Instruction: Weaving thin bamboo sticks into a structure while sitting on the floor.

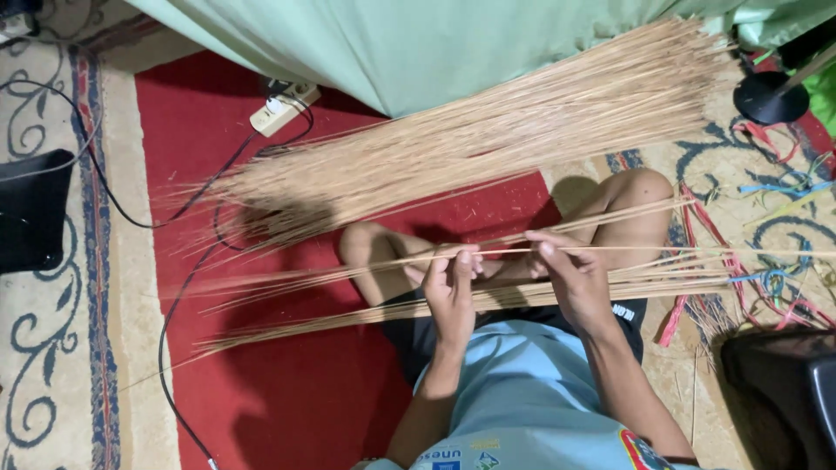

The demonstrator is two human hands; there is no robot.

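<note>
Two hands are working at centre frame. The left hand (450,287) is pinching a thin stick (366,265) between thumb and fingertips, fingers curled closed around it. The right hand (570,277) is gripping the same stick further along, fingers bent over it. The stick is running level between both hands and extending past each, its left tip fading over the red carpet (287,383).

Just below the hands, a small bundle of sticks (366,315) is lying across the person's lap; an exact count cannot be made. Above the hands, well apart, one large sheaf of sticks (488,144) is spreading diagonally, far too many to count, its upper right end partly cut off by the frame edge.

One white power strip (284,108) is sitting near the sheaf's upper left, with black cables (174,296) trailing down. Coloured plastic strips (766,278) are lying scattered at right; their number is unclear. A green cloth (418,43) is covering the top.
</note>
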